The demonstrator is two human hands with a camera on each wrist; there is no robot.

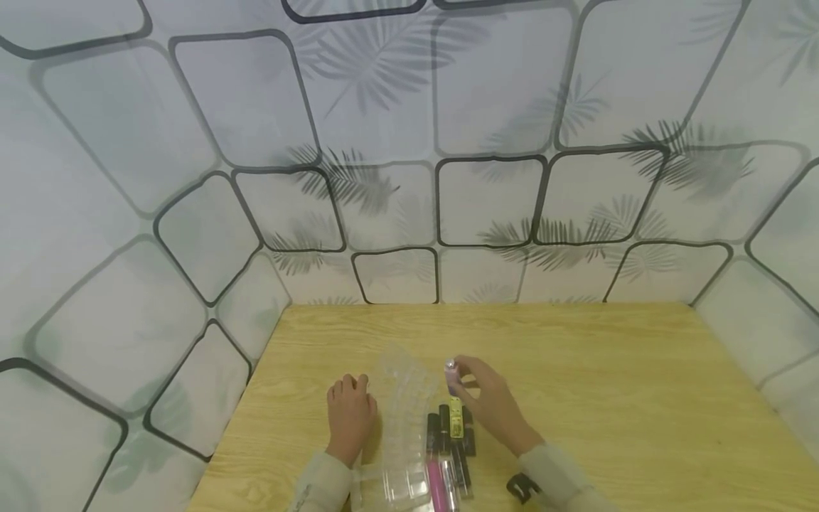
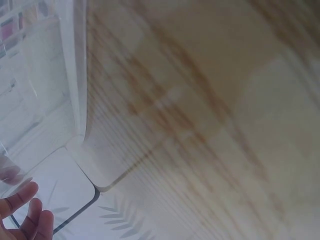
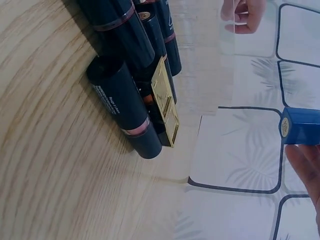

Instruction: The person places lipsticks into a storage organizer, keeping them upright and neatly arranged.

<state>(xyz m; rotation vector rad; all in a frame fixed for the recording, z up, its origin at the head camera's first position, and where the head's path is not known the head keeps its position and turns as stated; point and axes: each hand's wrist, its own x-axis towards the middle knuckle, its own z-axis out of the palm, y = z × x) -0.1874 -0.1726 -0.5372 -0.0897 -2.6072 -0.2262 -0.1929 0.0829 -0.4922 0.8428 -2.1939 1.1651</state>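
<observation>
My right hand (image 1: 491,402) pinches a small square lipstick tube (image 3: 301,126) between thumb and fingers, above the table. Its blue end bears a round gold sticker; in the head view its upper part looks lilac with a silvery top. Just below it lie several black lipstick tubes (image 3: 120,102) and a gold embossed one (image 1: 456,418). My left hand (image 1: 350,416) is at the left edge of a clear plastic organizer (image 1: 406,409). In the left wrist view its fingers (image 2: 31,212) are loosely bent, with nothing visible between them.
A pink tube (image 1: 437,487) and a clear-looking tube (image 1: 449,486) lie at the near end of the organizer. A small black curved object (image 1: 522,488) sits by my right sleeve. The wood-grain table (image 1: 627,398) meets patterned walls at the back and sides.
</observation>
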